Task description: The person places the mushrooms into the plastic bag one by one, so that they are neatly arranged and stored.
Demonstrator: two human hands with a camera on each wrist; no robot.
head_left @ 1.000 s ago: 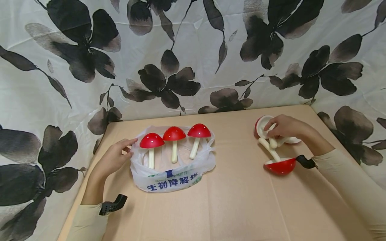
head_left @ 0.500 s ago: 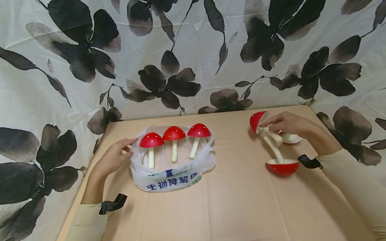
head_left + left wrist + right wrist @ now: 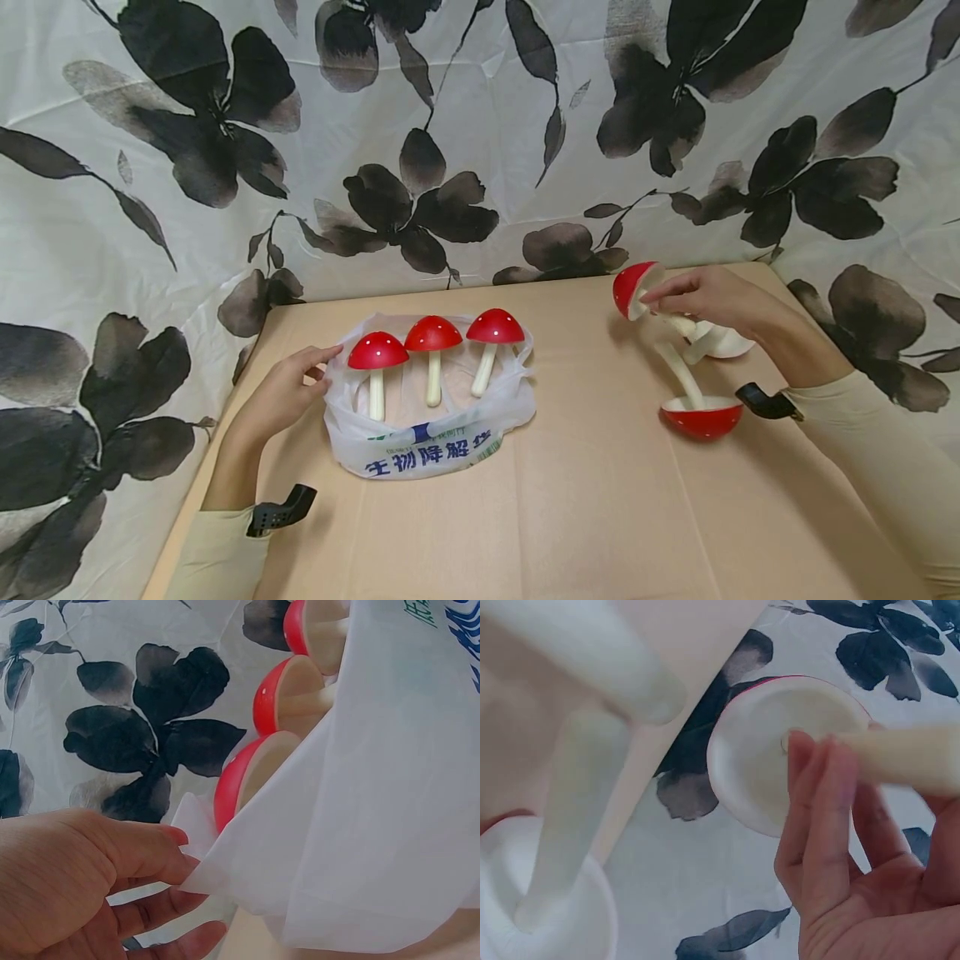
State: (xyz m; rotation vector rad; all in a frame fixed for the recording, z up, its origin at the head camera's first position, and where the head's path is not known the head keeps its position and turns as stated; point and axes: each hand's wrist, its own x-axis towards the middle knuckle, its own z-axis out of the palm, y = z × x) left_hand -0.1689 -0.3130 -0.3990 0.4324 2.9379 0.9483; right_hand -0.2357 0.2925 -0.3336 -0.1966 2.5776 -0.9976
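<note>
My left hand (image 3: 288, 387) pinches the left edge of a white plastic bag (image 3: 438, 450) with printed writing. Three toy mushrooms with red, white-dotted caps lie in the bag's mouth: a left mushroom (image 3: 377, 350), a middle mushroom (image 3: 433, 333) and a right mushroom (image 3: 495, 327). At the far right my right hand (image 3: 712, 300) grips another toy mushroom (image 3: 628, 290) by its stem, its cap pointing left; the right wrist view shows the cap's pale underside (image 3: 757, 757). Below that hand, a mushroom (image 3: 701, 419) rests cap-down with its stem leaning up.
Partly behind the right hand, another mushroom (image 3: 729, 342) lies with its pale underside showing. The wooden table (image 3: 585, 500) meets a floral cloth (image 3: 480, 108) at its back and sides. Bare tabletop separates the bag from the loose mushrooms.
My right hand has raised its mushroom off the others, up and slightly left. The cap-down mushroom has shifted a little right. The left hand and the bag stay as they were.
</note>
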